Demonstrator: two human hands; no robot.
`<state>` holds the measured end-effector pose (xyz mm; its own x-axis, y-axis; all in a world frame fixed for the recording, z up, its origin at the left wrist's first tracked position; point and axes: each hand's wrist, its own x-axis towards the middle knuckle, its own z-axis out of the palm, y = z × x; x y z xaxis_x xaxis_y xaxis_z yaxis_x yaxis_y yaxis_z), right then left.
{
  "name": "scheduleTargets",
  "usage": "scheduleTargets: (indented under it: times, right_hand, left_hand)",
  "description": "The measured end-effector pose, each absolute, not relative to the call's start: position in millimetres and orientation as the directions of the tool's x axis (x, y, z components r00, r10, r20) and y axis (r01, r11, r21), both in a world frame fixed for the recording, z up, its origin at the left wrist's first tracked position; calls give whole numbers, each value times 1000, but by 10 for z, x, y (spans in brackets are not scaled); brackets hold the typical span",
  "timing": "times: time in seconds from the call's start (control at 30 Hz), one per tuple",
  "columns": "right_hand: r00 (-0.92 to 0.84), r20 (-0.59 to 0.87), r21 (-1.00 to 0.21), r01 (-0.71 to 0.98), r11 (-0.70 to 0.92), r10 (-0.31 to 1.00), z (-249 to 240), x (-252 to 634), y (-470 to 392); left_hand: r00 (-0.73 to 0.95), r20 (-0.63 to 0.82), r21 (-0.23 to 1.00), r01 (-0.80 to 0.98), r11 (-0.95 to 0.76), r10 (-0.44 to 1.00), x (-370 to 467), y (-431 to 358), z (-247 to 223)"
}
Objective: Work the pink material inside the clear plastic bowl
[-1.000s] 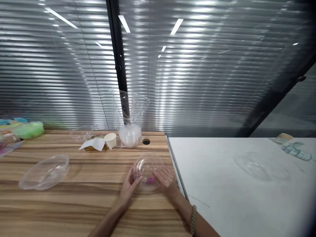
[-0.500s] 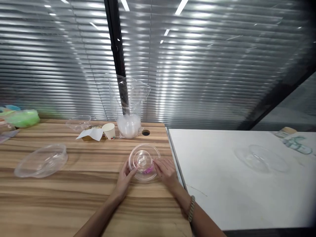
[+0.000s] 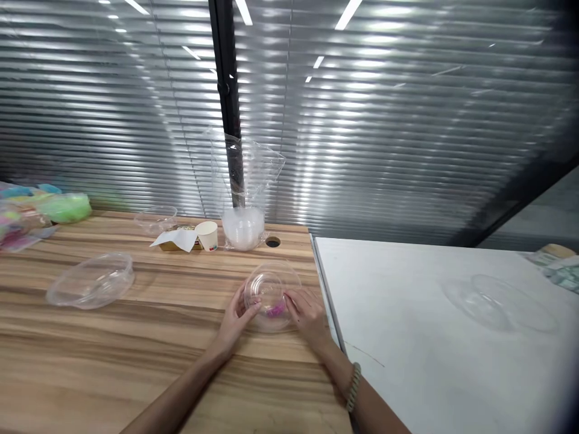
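A round clear plastic container with its clear lid point(image 3: 268, 283) is between my two hands near the right end of the wooden table. A bright pink piece point(image 3: 275, 310) shows through the plastic. My left hand point(image 3: 236, 318) wraps the container's left side, thumb over the rim. At the right edge, my right hand point(image 3: 306, 312) has its fingers pinched together by the rim. Blur and see-through plastic hide whether the lid is loose.
Clear tubs with lids lie left point(image 3: 93, 282) and on the white table point(image 3: 497, 302). At the back stand a paper cup point(image 3: 208, 235), a box with white paper point(image 3: 181, 239), a bag of white bowls point(image 3: 244, 228), and colourful packets point(image 3: 66, 208).
The view has swung slightly left, shifting the scene right. The container's top looks tilted and blurred now, its rings no longer centred. Both hands stay on it.
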<state>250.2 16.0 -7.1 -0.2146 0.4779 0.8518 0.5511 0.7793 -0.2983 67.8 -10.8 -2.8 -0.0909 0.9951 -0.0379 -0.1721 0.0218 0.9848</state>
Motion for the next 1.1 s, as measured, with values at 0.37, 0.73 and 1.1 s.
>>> scheduleTargets:
  times: [0.37, 0.73, 1.1]
  right_hand:
    - [-52, 850, -391, 606, 693, 525, -77, 2557, 228]
    - [-236, 861, -227, 615, 755, 451, -42, 2507, 240]
    - [-338, 796, -188, 651, 735, 503, -93, 2504, 260]
  left_hand:
    - [-5, 7, 973, -231, -8, 1000, 630, -39, -126]
    - [121, 75, 973, -228, -46, 990, 618, -21, -169]
    - [109, 51, 975, -222, -26, 993, 620, -22, -180]
